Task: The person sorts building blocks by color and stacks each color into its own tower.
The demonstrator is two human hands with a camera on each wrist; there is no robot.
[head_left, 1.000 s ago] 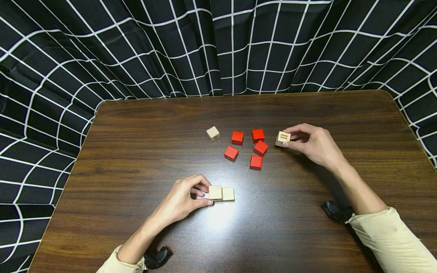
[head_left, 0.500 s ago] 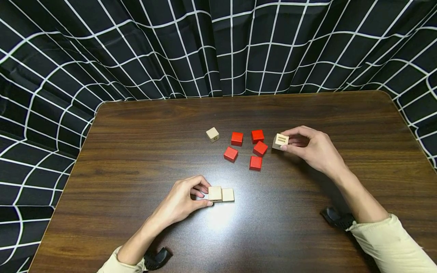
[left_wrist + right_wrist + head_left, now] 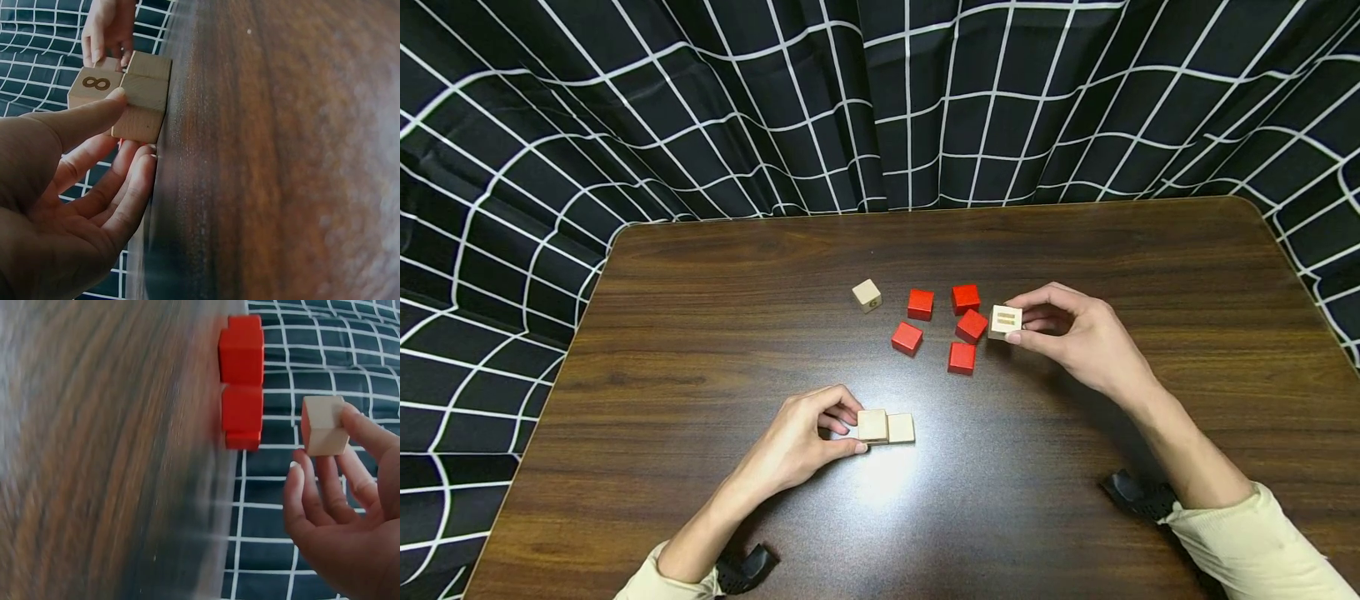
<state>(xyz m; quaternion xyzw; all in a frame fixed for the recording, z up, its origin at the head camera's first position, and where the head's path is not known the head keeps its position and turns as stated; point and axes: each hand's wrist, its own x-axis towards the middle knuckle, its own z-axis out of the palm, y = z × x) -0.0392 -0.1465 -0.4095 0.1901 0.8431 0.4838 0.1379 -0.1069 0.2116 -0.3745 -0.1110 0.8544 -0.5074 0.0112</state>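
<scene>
My left hand point(image 3: 808, 437) pinches a pale wooden block point(image 3: 872, 424) between thumb and fingers. This block sits on top of another, and a brown 8 point(image 3: 96, 83) shows on its side in the left wrist view. Right beside the stack is a lower wooden block point(image 3: 901, 427) on the table. My right hand point(image 3: 1090, 337) holds a wooden block point(image 3: 1005, 320) with two brown bars like an equals sign on top. In the right wrist view that block point(image 3: 325, 422) is clear of the table, pinched by thumb and fingertips.
Several red blocks point(image 3: 962, 357) lie loosely grouped at the middle of the dark wooden table point(image 3: 715, 317). Another pale block point(image 3: 867, 295) with a mark on its side lies left of them. A black curtain with a white grid point(image 3: 775, 108) hangs behind the table.
My right hand has carried its block a little left and nearer to me, towards the red blocks. The left hand and its stack stay where they were.
</scene>
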